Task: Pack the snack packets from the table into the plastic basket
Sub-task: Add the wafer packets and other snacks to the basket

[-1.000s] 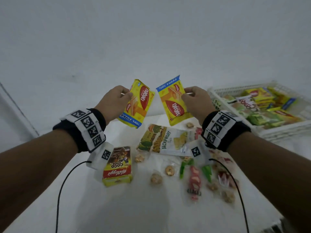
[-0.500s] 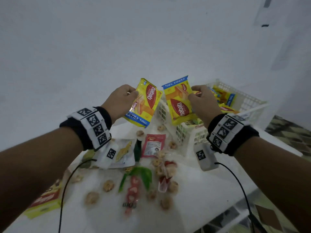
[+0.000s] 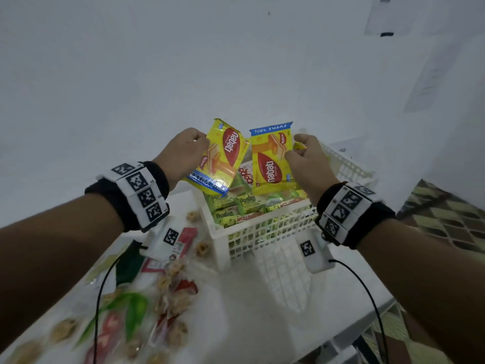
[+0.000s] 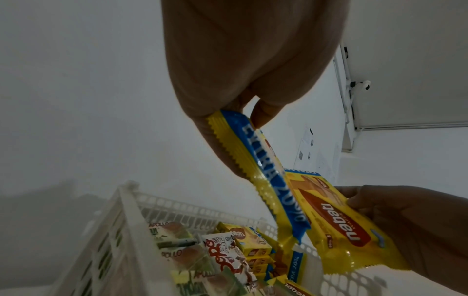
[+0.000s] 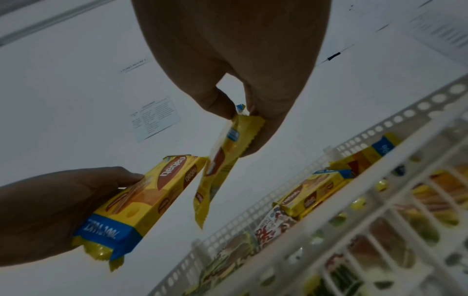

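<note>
Each hand holds one yellow Nabati wafer packet above the white plastic basket (image 3: 265,232). My left hand (image 3: 183,151) pinches the left packet (image 3: 223,158) by its edge; the same packet (image 4: 266,176) shows edge-on in the left wrist view. My right hand (image 3: 307,161) pinches the right packet (image 3: 273,158), which hangs from thumb and fingers (image 5: 243,120) in the right wrist view (image 5: 215,170). The basket (image 4: 126,210) holds green Apollo cakes (image 3: 236,206), more Nabati packets (image 5: 311,192) and a white Coco packet (image 4: 228,256).
On the white table (image 3: 249,311) left of the basket lie loose snacks: a red sachet (image 3: 183,240), green and red wrapped sweets (image 3: 131,311), several round cookies (image 3: 202,249). The table's edge runs at lower right, patterned floor (image 3: 446,211) beyond. A white wall stands behind.
Both hands carried their Nabati packets rightward from over the loose snacks to above the basket. The view swung right with them; grips are unchanged.
</note>
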Available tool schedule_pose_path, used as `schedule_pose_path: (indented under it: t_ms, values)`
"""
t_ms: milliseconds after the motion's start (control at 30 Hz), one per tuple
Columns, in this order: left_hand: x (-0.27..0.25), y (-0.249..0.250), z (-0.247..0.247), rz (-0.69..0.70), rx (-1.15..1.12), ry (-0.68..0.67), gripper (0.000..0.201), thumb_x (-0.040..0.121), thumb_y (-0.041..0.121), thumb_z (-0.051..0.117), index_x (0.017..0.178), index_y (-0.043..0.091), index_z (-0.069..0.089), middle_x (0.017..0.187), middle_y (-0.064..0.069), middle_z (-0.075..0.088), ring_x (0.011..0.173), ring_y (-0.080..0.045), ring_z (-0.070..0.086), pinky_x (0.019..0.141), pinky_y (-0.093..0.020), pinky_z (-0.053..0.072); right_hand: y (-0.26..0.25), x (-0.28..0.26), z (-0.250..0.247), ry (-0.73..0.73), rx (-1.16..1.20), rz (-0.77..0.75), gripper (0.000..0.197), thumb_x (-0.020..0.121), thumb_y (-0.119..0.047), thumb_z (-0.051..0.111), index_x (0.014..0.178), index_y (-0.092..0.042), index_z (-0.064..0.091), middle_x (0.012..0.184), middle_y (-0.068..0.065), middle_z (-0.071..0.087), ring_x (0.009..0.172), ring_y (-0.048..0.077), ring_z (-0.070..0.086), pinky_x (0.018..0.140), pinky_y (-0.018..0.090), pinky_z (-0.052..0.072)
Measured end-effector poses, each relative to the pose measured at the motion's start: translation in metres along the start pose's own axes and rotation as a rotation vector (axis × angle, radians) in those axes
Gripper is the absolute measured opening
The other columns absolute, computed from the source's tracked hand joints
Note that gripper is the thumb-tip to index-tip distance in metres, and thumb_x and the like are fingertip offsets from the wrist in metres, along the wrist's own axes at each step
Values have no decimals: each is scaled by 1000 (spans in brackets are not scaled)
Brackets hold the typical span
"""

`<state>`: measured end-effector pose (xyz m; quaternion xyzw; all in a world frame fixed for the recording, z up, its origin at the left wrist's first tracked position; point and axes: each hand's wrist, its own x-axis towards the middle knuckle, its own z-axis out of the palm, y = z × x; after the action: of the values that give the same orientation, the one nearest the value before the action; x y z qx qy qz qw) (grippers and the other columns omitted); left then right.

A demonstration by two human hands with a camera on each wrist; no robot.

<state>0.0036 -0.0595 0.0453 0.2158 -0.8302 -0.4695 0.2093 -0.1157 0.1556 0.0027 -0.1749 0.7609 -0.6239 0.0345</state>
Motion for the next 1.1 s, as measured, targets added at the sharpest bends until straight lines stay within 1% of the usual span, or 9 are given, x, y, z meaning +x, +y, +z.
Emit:
schedule_pose_path:
  t_ms: [100,200,433,500,600,767,867,1000,1100]
  values:
    - [16,3,15,15,14,-13,22,102,30,47,111,17,62,107,-9,69,89,-26,66,84,-44,54,3,9,-15,17,-27,15,45,101,-13,51,145,-18,39,84,-5,51,50,4,43,42,16,36]
    - [31,7,33,68,53,-23,22,103,26,46,112,14,61,98,1,63,82,-14,57,73,-31,45,0,16,-34,31,-47,12,59,99,-8,56,150,-20,29,84,-7,53,46,-4,51,42,15,40]
    - [55,24,78,112,95,-73,22,104,27,46,112,13,60,96,5,57,82,-14,52,80,-35,43,12,46,-64,13,-86,-7,69,94,-9,61,151,-24,27,87,0,62,73,21,64,57,37,53]
    - [61,31,91,104,107,-71,23,104,26,45,113,12,60,93,5,55,79,-13,50,75,-34,41,17,61,-73,-11,-104,-9,64,95,-10,60,150,-23,29,86,-1,63,74,19,66,63,40,59]
    - [71,40,112,81,123,-46,27,104,25,45,118,8,60,88,2,54,75,-15,49,70,-32,39,28,87,-87,-66,-148,-13,61,97,-14,60,149,-22,29,82,-5,63,69,14,63,55,27,54]
    - [82,54,148,-1,133,18,33,106,20,38,138,17,44,69,1,49,55,-13,42,47,-24,34,34,131,-115,-209,-135,-14,66,97,-16,59,153,-24,25,97,4,68,83,24,70,74,42,59]
    - [89,55,159,-22,102,74,49,106,17,37,153,26,27,50,6,40,41,-10,34,37,-19,27,31,153,-124,-268,-116,-21,64,97,-16,58,152,-24,25,100,4,65,77,19,66,64,33,53]
    - [92,58,164,-139,63,131,50,106,21,40,153,21,23,59,1,36,49,-16,33,40,-20,27,32,174,-119,-339,-66,-18,64,97,-14,56,152,-27,23,105,8,62,76,21,60,63,34,48]
    - [95,61,169,-224,-6,91,47,94,32,51,139,19,43,82,-11,57,66,-30,53,59,-34,49,34,183,-107,-405,-9,-6,68,95,-12,54,152,-31,22,99,15,56,77,27,52,65,41,41]
